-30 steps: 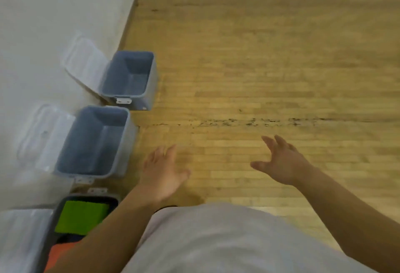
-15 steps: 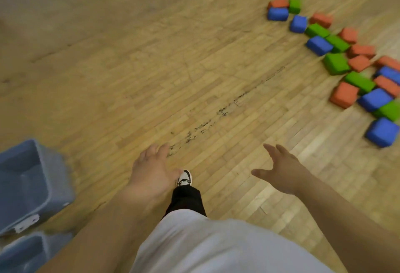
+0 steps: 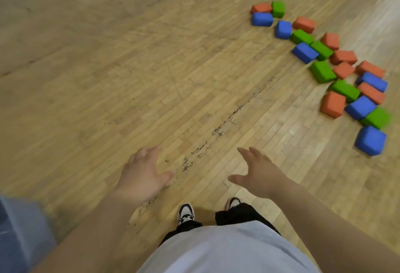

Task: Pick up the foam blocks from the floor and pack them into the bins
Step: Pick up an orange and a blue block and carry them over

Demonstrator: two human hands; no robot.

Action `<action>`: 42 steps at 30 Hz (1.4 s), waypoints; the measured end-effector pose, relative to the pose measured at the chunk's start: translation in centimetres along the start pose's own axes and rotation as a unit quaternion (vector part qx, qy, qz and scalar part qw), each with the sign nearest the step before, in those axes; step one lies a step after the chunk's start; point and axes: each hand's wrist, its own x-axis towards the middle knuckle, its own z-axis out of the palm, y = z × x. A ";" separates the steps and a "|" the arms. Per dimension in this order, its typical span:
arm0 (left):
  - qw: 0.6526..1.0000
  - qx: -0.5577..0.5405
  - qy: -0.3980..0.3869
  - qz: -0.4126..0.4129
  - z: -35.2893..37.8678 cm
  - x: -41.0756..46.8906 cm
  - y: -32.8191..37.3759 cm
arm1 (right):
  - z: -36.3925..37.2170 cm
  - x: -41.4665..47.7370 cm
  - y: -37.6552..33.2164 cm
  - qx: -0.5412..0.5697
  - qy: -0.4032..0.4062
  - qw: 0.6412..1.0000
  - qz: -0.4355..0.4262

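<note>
Wooden floor (image 3: pixel 108 66) spans the whole view, with a dark scuff line (image 3: pixel 227 119) running diagonally across its middle; foam blocks (image 3: pixel 322 72) (red, green and blue) lie on the floor in a loose curved row toward its far right, many touching one another, well apart from both grips; a blue-grey bin (image 3: pixel 19 229), blurred, sits at the near left; left grip (image 3: pixel 140 177) and right grip (image 3: pixel 262 173) hover above the floor, fingers spread and released, grasping nothing; two shoes (image 3: pixel 185 213) stand near the scuff line's near end.
</note>
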 end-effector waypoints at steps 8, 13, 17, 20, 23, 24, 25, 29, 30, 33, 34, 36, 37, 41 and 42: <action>0.995 0.095 -0.016 0.010 -3.9 9.9 4.5 | -6.5 9.2 1.1 -0.026 0.019 0.999 0.005; 0.986 0.163 0.017 0.026 -7.1 18.2 11.7 | -12.6 16.5 5.5 -0.044 0.050 0.998 0.023; 0.983 0.179 0.017 0.024 -8.7 24.0 18.1 | -19.4 21.1 10.1 -0.041 0.049 0.997 0.047; 0.982 0.182 0.021 0.040 -10.3 28.2 23.2 | -25.1 24.0 12.6 -0.035 0.063 0.996 0.059; 0.981 0.187 0.022 0.053 -11.1 31.9 27.1 | -29.4 26.2 14.4 -0.029 0.067 0.995 0.064; 0.980 0.189 0.021 0.058 -11.1 32.9 28.1 | -30.3 26.8 15.0 -0.024 0.068 0.995 0.067; 0.979 0.191 0.018 0.063 -11.3 34.1 29.2 | -31.1 27.7 15.6 -0.017 0.072 0.995 0.071; 0.974 0.207 0.010 0.089 -13.0 40.3 33.2 | -34.4 31.6 16.9 0.013 0.069 0.993 0.099; 0.973 0.210 0.008 0.098 -13.4 41.9 34.1 | -34.9 32.6 17.1 0.020 0.065 0.992 0.105; 0.969 0.215 -0.001 0.124 -14.6 47.4 36.1 | -36.9 36.2 17.4 0.029 0.059 0.990 0.121; 0.968 0.213 -0.006 0.130 -15.2 49.5 36.8 | -37.9 37.7 17.4 0.029 0.061 0.990 0.127; 0.967 0.212 -0.012 0.142 -16.6 54.3 38.4 | -40.5 41.0 17.1 0.035 0.074 0.987 0.138; 0.965 0.215 -0.015 0.148 -17.5 56.7 39.3 | -41.8 42.6 16.8 0.040 0.082 0.985 0.143; 0.957 0.221 -0.036 0.181 -21.8 64.7 43.1 | -47.4 47.7 15.5 0.056 0.094 0.979 0.171; 0.955 0.224 -0.038 0.190 -22.9 66.4 44.2 | -48.7 48.9 15.3 0.062 0.101 0.977 0.177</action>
